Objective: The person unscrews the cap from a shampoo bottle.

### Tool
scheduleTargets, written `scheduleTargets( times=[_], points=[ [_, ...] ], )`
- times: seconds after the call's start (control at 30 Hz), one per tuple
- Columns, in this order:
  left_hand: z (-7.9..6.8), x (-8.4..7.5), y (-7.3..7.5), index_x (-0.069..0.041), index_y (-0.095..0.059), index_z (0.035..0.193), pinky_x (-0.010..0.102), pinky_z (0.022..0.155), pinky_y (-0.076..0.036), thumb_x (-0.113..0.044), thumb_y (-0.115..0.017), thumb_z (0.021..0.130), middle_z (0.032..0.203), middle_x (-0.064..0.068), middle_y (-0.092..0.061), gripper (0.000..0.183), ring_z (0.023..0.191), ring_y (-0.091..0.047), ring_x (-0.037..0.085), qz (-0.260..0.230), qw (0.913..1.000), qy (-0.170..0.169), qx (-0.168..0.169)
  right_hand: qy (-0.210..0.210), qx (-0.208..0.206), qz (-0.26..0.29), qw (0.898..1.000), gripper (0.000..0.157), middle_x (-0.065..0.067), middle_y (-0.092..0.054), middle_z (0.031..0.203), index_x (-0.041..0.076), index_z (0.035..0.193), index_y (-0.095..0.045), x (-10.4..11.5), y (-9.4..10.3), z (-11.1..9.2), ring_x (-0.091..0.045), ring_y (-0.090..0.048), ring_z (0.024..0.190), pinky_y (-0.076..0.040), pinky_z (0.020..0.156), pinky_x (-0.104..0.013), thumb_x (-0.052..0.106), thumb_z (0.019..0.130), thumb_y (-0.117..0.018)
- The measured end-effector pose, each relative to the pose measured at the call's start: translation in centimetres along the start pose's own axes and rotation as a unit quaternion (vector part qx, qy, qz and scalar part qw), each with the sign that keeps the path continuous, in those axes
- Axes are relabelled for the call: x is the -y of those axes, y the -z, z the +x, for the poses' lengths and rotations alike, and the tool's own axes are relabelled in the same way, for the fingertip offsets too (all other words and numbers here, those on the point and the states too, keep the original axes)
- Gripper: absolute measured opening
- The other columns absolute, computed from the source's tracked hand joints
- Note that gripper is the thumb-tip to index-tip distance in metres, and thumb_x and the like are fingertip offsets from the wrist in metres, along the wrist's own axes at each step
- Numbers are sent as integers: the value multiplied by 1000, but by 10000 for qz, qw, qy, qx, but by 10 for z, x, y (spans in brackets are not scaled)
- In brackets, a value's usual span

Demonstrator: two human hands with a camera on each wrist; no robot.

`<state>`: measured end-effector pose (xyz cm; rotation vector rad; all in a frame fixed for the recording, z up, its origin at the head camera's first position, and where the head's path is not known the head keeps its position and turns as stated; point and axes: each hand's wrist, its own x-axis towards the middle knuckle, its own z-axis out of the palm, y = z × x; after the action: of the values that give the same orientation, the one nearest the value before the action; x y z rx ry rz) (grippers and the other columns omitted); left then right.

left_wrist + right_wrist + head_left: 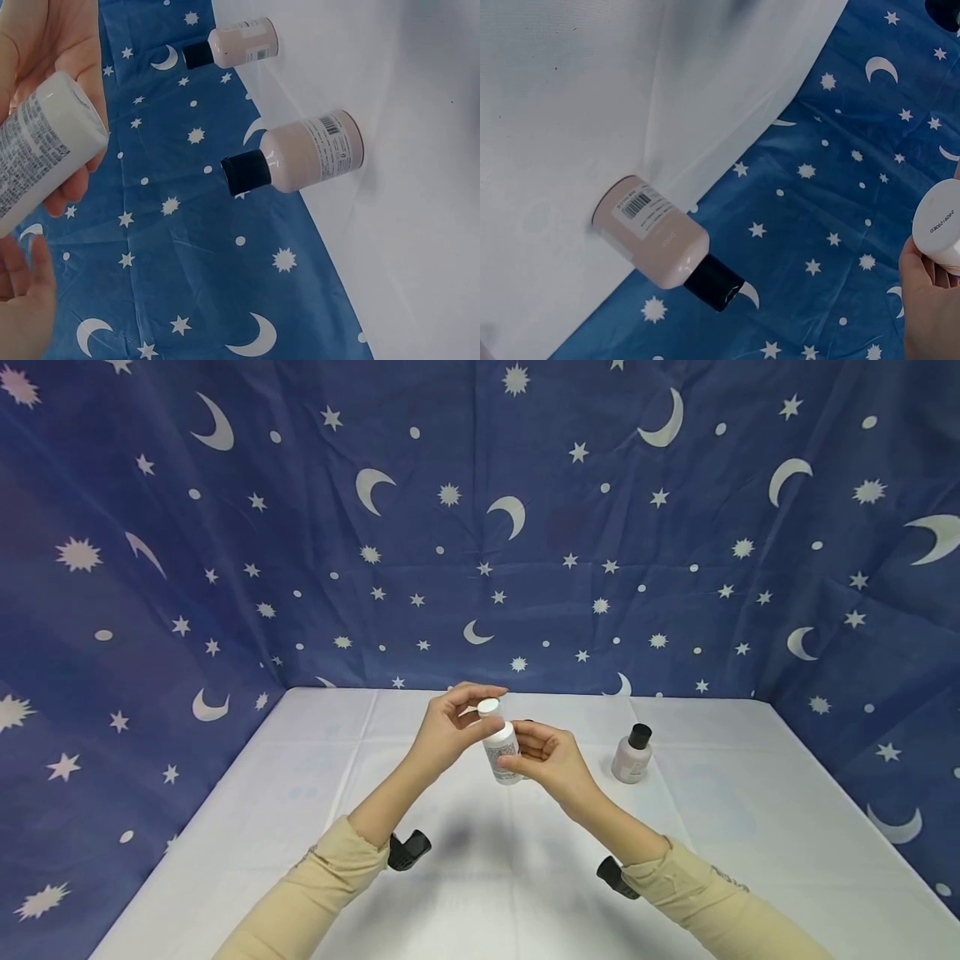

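A white bottle (504,758) with grey print is held above the table, tilted. My right hand (551,762) grips its body from the right side, thumb in front. My left hand (455,727) pinches the white cap (489,707) at the bottle's top. The left thumb crosses in front, so I cannot tell whether the cap is apart from the neck. In the left wrist view the printed side of the bottle (46,142) lies against the right palm. The right wrist view shows the bottle's white base (941,223) with a small printed code.
A pale pink bottle with a black cap (632,758) stands on the white-covered table (420,893), right of my hands. A second such bottle (246,43) appears in the left wrist view; in the head view my right hand mostly hides it. Behind hangs a blue star-and-moon cloth (420,527).
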<state>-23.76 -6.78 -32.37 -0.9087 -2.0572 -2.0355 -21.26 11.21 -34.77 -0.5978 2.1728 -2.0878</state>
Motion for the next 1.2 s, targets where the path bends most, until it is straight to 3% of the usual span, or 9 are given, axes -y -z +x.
scheduleTargets(
  times=[0.13,0.23,0.37,0.47,0.67,0.93,1.07,1.2],
  points=[
    [-3,1,6,1,-52,132,40,110,-39,-41,-61,90,137,14,-50,60,128,-45,21,157,9994,-14,307,-43,1,-54,10000,52,-28,-57,124,-8,128,-51,0,0,1,-29,-62,110,-54,92,-35,3,81,-71],
    [-5,2,12,-6,-43,141,45,115,-30,-51,-47,94,148,9,-41,65,139,-35,22,110,9970,47,764,-78,-15,-96,9999,53,-28,-57,125,-8,128,-51,1,1,1,-30,-62,111,-53,93,-36,3,81,-72],
    [-6,2,19,-8,-32,147,44,118,-22,-45,-42,99,153,9,-31,61,143,-26,18,-309,9899,126,1379,-86,2,-98,9999,54,-28,-56,126,-9,129,-51,1,2,1,-31,-61,112,-53,93,-35,4,81,-72],
    [-7,1,20,-5,-32,146,43,118,-23,-34,-44,100,152,14,-31,56,141,-30,18,-522,9862,184,1561,-88,10,-85,9999,53,-28,-56,126,-9,129,-51,1,2,1,-30,-61,112,-53,92,-34,4,81,-72],
    [-7,1,17,0,-40,141,42,112,-34,-19,-48,99,141,21,-46,46,130,-47,14,-361,9906,236,1300,-96,-29,-156,9998,53,-28,-57,125,-8,128,-51,1,3,1,-30,-61,112,-52,94,-33,5,81,-72],
    [-7,5,15,5,-47,134,34,104,-45,-15,-58,94,130,26,-54,46,114,-59,7,-364,9956,235,830,-140,-58,-207,9997,53,-27,-57,126,-8,128,-52,0,3,1,-34,-60,114,-52,95,-36,4,80,-72],
    [-7,4,13,9,-54,126,27,94,-52,-14,-66,87,123,24,-60,46,102,-64,5,-337,9983,274,397,-124,-95,-193,9997,53,-27,-56,126,-8,128,-52,0,3,0,-34,-59,114,-52,94,-34,2,80,-72],
    [-6,1,11,10,-54,125,26,88,-54,-8,-67,86,118,18,-65,45,97,-66,3,-339,9986,351,186,-129,-129,-171,9997,52,-28,-56,127,-9,128,-51,0,3,0,-33,-59,114,-53,93,-33,1,81,-71]
  ],
)
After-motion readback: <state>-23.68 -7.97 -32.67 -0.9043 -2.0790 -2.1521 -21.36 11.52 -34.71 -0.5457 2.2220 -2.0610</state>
